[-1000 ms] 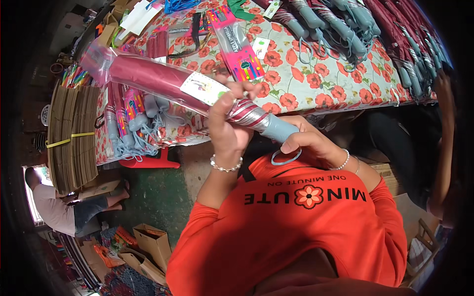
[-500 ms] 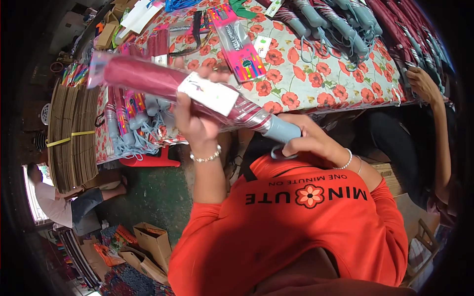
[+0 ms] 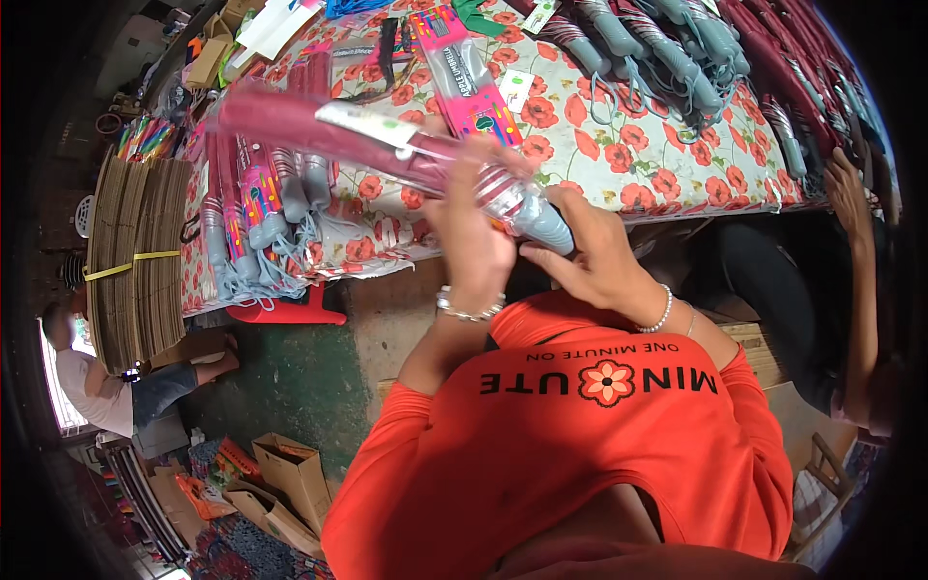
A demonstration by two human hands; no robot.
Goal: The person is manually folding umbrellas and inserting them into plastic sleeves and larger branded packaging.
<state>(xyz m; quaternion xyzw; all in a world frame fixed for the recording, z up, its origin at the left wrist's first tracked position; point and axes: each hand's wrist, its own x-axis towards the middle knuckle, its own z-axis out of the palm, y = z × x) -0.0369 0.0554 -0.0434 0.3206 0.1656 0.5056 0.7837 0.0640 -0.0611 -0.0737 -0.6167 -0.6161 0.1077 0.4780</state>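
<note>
A folded maroon umbrella (image 3: pixel 280 113) in a clear sleeve is tilted over the near table edge, its grey handle toward my right side. My left hand (image 3: pixel 474 217) is wrapped round its lower part, close above the handle, and is blurred by motion. My right hand (image 3: pixel 601 249) grips the grey handle (image 3: pixel 546 227), thumb underneath. A white tag (image 3: pixel 362 124) lies along the umbrella's upper part, smeared. Beyond my hands, a flat pink printed sleeve with a clear window (image 3: pixel 464 72) rests on the table.
The table wears a poppy-patterned cloth (image 3: pixel 643 155). More packed umbrellas (image 3: pixel 256 193) lie at the left, and a pile of grey-handled ones (image 3: pixel 643 48) at the far right. A co-worker's hand (image 3: pixel 846 188) touches umbrellas there. Strapped cardboard (image 3: pixel 135 261) stands left; a red stool (image 3: pixel 290 307) is below the table.
My left hand has slid down the umbrella toward the handle, and its tag has turned. My right hand has shifted slightly up. The co-worker's hand has moved a little lower.
</note>
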